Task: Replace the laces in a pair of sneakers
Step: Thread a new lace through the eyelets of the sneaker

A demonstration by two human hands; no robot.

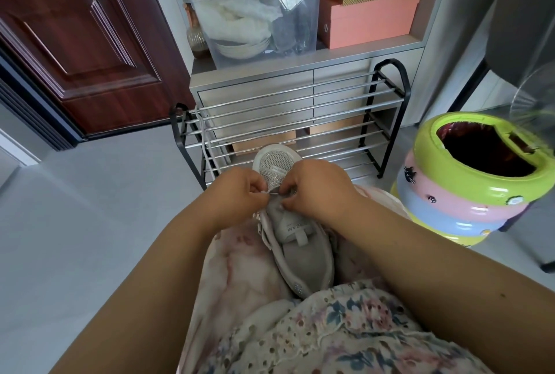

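A pale grey-and-white sneaker lies on my lap, toe pointing away from me, its tongue showing. My left hand pinches a short stretch of white lace at the lowest eyelets. My right hand pinches at the same spot from the other side, fingers curled over the eyelet row. A loose white lace hangs from the left end of the shoe rack. The second sneaker is not in view.
A black-and-chrome shoe rack stands just beyond my knees against a grey drawer cabinet. A multicoloured bin sits at the right. A dark red door is at the left, with grey floor beside me.
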